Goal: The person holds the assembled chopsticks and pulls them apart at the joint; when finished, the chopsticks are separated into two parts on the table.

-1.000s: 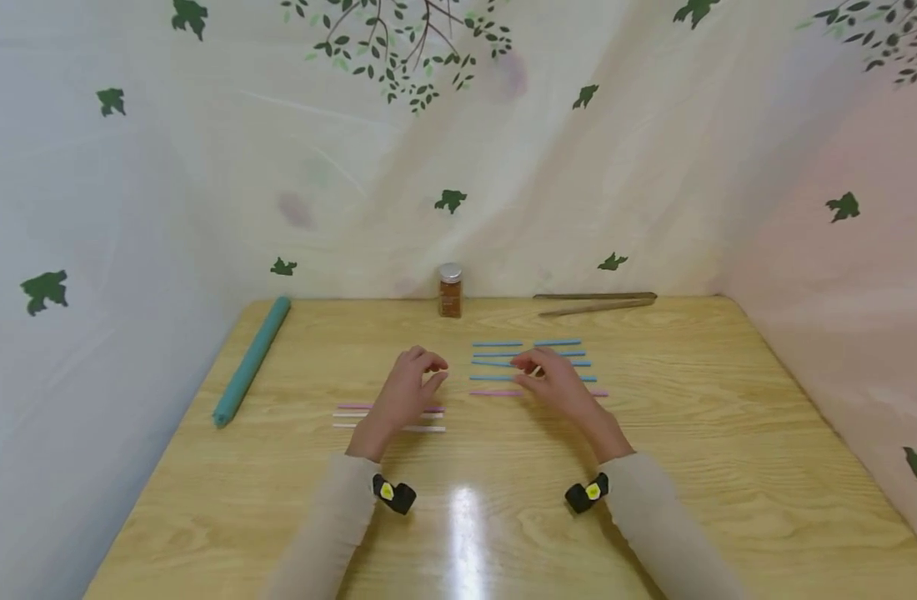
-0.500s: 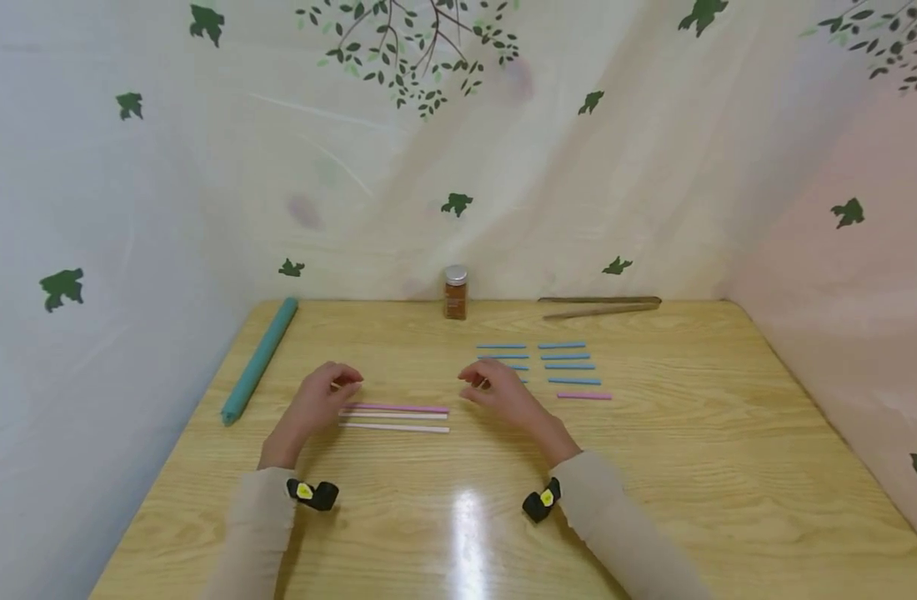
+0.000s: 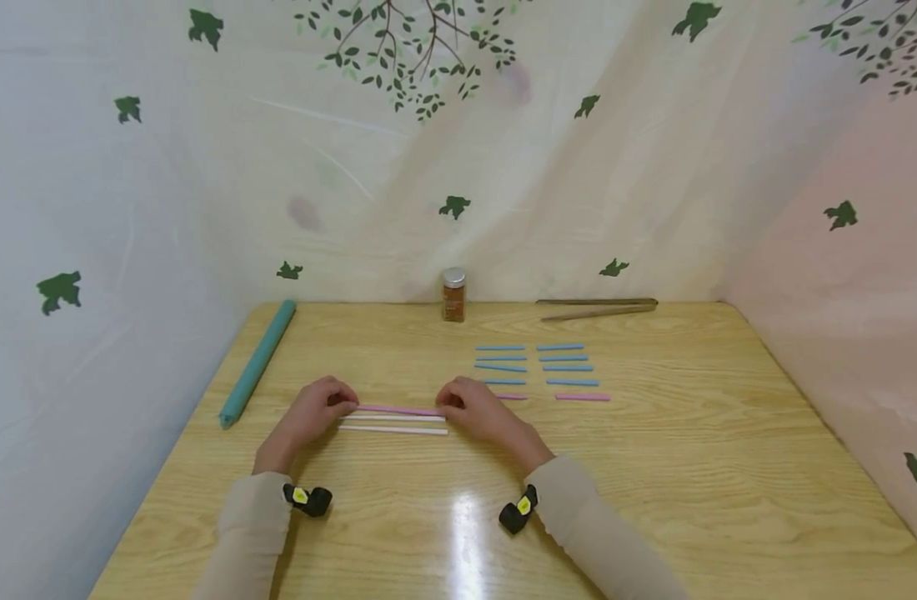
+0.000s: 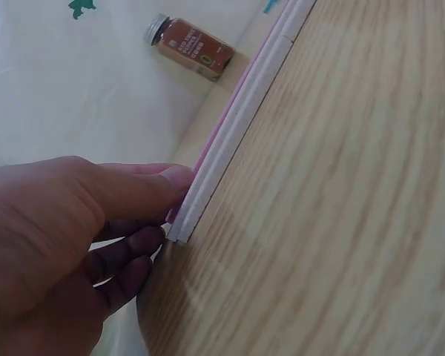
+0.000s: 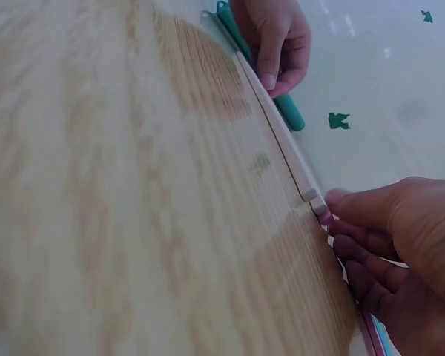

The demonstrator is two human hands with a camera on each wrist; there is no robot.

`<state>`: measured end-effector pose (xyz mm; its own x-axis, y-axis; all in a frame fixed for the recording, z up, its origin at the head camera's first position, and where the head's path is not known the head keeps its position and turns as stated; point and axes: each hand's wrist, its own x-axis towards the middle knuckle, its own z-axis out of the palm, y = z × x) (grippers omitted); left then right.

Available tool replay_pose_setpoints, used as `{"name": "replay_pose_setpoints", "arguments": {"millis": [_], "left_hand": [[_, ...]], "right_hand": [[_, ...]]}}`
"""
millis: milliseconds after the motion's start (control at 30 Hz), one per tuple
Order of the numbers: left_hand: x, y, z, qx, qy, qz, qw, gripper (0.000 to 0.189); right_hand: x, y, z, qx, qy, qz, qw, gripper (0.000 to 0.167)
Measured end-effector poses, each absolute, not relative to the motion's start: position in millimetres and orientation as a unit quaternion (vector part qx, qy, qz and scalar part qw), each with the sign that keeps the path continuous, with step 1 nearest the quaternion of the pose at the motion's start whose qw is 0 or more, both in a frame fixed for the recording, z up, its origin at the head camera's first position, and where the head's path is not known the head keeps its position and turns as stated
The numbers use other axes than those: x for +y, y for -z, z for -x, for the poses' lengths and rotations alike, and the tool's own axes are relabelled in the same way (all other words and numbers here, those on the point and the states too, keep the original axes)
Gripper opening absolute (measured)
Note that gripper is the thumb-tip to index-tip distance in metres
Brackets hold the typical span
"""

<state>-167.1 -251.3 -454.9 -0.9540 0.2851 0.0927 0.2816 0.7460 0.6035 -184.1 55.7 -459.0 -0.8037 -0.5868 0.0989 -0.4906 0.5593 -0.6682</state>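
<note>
A long thin pink stick [image 3: 398, 410] lies behind two long white sticks [image 3: 394, 431] on the wooden table. At its left end, my left hand [image 3: 316, 410] pinches it between thumb and forefinger; the other fingers bend below, as the left wrist view shows. My right hand [image 3: 483, 410] pinches the pink stick's right end, its pink tip [image 5: 325, 219] showing by the thumb. Both white sticks [image 4: 233, 122] rest alongside, nearer to me. Behind my right hand lie short blue sticks [image 3: 567, 357] in two columns, with a short pink stick [image 3: 582, 397] at the right column's front.
Another short pink stick [image 3: 513, 397] is partly hidden by my right hand. A jar with a silver lid [image 3: 454, 296] stands at the back edge. Wooden tongs [image 3: 601, 312] lie back right, and a green roll [image 3: 258, 365] lies along the left side. Printed cloth walls enclose the table.
My left hand has moved left, away from the middle, to the pink stick's left end. My right hand has left the short sticks, coming left and nearer; both hands now pinch the long pink stick.
</note>
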Motion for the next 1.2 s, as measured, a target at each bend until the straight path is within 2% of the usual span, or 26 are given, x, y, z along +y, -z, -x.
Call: {"name": "replay_pose_setpoints", "arguments": {"millis": [367, 600, 733, 867, 1100, 1200], "left_hand": [[-249.5, 451.6, 169.4, 0.932, -0.328, -0.151, 0.009, 0.004], [-234.8, 424.7, 167.9, 0.928, -0.325, -0.178, 0.04, 0.01], [-214.0, 407.9, 168.0, 0.925, -0.3, -0.221, 0.074, 0.016], [-191.8, 399.8, 169.4, 0.921, -0.288, -0.248, 0.085, 0.014], [-160.9, 396.5, 171.3, 0.91, -0.304, -0.268, 0.089, 0.011], [-151.9, 395.8, 171.2, 0.906, -0.303, -0.285, 0.077, 0.01]], "right_hand": [[48.9, 460.0, 182.7, 0.893, 0.317, 0.313, 0.06, 0.012], [56.7, 442.6, 180.7, 0.903, 0.312, 0.295, 0.011, 0.013], [62.1, 430.2, 179.9, 0.905, 0.282, 0.318, -0.027, 0.012], [68.7, 419.3, 176.6, 0.9, 0.272, 0.337, -0.058, 0.011], [75.1, 410.9, 176.0, 0.87, 0.336, 0.358, -0.035, 0.02], [73.9, 410.0, 177.2, 0.867, 0.343, 0.361, -0.02, 0.017]]}}
